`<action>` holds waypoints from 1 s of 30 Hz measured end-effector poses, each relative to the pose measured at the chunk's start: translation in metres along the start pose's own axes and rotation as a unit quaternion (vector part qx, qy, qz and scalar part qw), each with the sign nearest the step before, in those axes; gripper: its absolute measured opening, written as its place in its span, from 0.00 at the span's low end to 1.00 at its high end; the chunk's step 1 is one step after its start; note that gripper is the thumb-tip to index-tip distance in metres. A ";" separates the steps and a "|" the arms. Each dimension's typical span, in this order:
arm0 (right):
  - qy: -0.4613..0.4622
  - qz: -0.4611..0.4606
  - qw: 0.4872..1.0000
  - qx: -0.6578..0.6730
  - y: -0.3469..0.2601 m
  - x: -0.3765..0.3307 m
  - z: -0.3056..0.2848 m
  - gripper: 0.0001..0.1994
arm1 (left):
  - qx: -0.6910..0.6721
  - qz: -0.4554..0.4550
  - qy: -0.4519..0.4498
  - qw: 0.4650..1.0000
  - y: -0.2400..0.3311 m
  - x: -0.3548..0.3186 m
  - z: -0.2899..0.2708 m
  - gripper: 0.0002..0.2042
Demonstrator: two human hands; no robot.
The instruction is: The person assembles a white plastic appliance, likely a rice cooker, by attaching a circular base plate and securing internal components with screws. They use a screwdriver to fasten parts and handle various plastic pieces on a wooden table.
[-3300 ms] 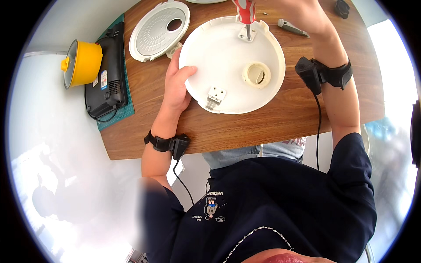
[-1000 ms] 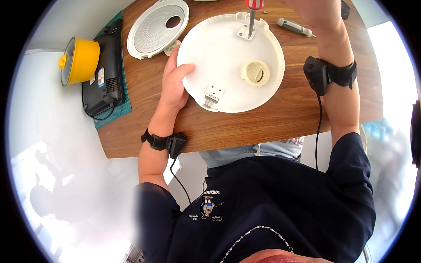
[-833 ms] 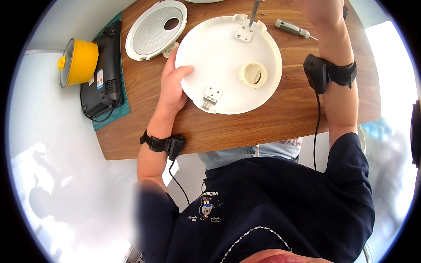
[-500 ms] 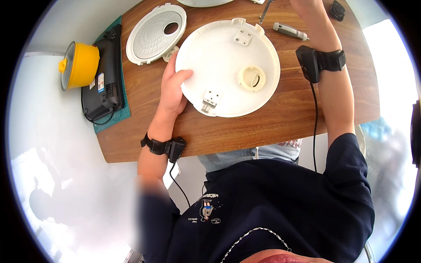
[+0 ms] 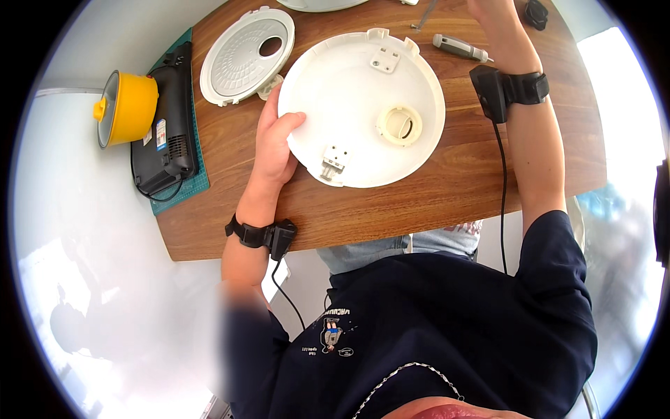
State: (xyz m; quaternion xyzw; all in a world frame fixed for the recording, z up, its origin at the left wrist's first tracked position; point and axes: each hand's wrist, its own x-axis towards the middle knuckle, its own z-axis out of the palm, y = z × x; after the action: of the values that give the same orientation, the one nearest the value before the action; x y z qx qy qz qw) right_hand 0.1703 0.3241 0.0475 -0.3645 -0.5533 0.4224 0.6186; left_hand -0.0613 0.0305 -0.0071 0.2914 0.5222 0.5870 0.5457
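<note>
We see a large round white plastic cover [image 5: 363, 105] lying flat, inner face up, on the wooden table [image 5: 447, 195], right in front of the person. Our left hand [image 5: 273, 143] rests on its left rim, thumb hooked over the edge onto the inner face and fingers curled loosely along the outside; it steadies the disc rather than clamps it. The cover lies to the right of that hand, so the left hand is plainly the nearer one.

Our right hand [image 5: 488, 8] is far up at the top edge, mostly cut off by the frame; we cannot tell whether it holds anything. A thin metal shaft [image 5: 424, 17] shows just to its left, possibly a tool it carries, but the view is too poor to say.

On the cover, a small square bracket [image 5: 384, 61] sits near the far rim, a round socket [image 5: 400, 126] near the middle, and a latch piece [image 5: 333, 162] at the near rim, just beside the left thumb. A grey-handled screwdriver [image 5: 457, 48] lies on the table beyond the cover's right edge, its long axis running left to right.
</note>
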 end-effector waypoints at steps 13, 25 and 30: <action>0.013 0.011 0.996 0.089 0.001 0.006 -0.003 0.17 | 0.087 0.049 -0.011 0.995 0.002 0.002 -0.004 0.31; 0.008 -0.001 0.984 0.180 -0.026 -0.001 -0.001 0.16 | 0.555 0.419 0.058 0.716 0.076 -0.010 0.025 0.15; -0.001 0.009 0.963 0.269 -0.062 -0.019 0.005 0.17 | 0.510 0.328 -0.037 0.794 0.094 0.045 0.070 0.10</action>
State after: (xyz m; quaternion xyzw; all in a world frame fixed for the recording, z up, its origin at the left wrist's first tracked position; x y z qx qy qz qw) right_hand 0.1719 0.2835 0.0977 -0.1890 -0.4164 0.5620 0.6892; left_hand -0.0395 0.1074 0.0904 0.7029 0.5986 0.3679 0.1109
